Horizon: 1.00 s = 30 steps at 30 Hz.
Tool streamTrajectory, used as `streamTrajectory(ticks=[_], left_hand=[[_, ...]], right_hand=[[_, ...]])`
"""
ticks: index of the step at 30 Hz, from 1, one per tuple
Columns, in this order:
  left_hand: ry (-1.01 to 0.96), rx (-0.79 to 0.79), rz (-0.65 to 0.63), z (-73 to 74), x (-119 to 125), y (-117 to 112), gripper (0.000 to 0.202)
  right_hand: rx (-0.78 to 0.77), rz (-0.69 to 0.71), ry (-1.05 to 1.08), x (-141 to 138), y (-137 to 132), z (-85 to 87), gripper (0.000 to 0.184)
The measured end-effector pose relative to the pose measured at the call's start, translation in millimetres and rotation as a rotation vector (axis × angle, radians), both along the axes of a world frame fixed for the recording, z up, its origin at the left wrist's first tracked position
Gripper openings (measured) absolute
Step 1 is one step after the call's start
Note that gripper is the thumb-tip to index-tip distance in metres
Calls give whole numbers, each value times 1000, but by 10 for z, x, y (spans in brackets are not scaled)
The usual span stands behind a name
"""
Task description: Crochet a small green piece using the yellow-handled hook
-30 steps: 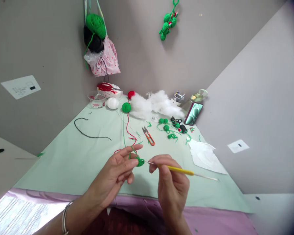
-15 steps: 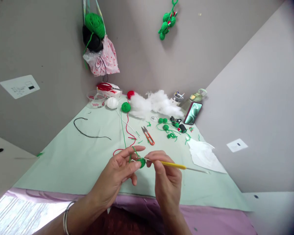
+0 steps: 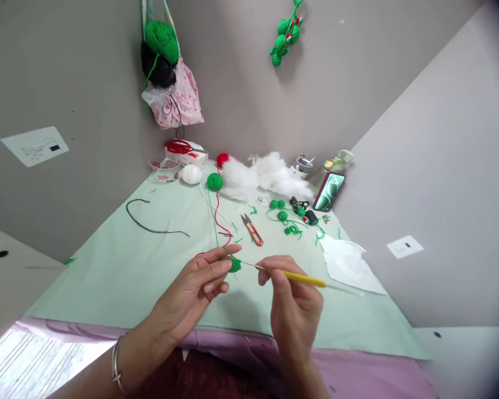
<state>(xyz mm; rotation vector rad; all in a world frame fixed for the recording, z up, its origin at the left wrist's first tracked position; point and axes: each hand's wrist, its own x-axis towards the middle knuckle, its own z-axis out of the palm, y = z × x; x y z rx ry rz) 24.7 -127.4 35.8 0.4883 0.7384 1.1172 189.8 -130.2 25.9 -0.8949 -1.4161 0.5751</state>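
Between the thumb and fingers of my left hand is a small green crochet piece. Green yarn runs from it over the raised index finger toward the green yarn ball. My right hand is closed in a pen-like grip on a crochet hook with a yellow handle. The hook's thin metal tip points left and reaches the edge of the green piece; whether it sits in a stitch I cannot tell. Orange thread snips lie on the table beyond both hands.
White stuffing is heaped at the back, near a white yarn ball. Small green crocheted balls lie right of the snips. A phone leans at the back right, above white paper. A black cord lies left.
My right hand has moved right and slightly down with the crochet hook, away from my left hand. The green piece has shifted a little left and up in my left hand.
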Motion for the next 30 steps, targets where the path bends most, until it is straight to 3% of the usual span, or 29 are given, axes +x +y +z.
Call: streamTrajectory(ticks=[2, 6, 17, 22, 26, 30], left_hand=[[52, 54, 12, -4, -2, -9, 32], [164, 155, 9, -13, 40, -59, 36], [269, 167, 17, -19, -5, -74, 35], [348, 216, 66, -37, -5, -109, 32], [377, 256, 128, -32, 29, -123, 30], [221, 170, 91, -44, 60, -106, 44]], right_hand=[[-98, 72, 117, -6, 21, 15, 21], [-117, 138, 116, -34, 23, -24, 16], [-203, 234, 296, 7, 33, 14, 24], [-72, 137, 13, 62, -62, 30, 24], [175, 83, -269, 63, -102, -47, 30], [388, -46, -488, 30, -88, -182, 39]])
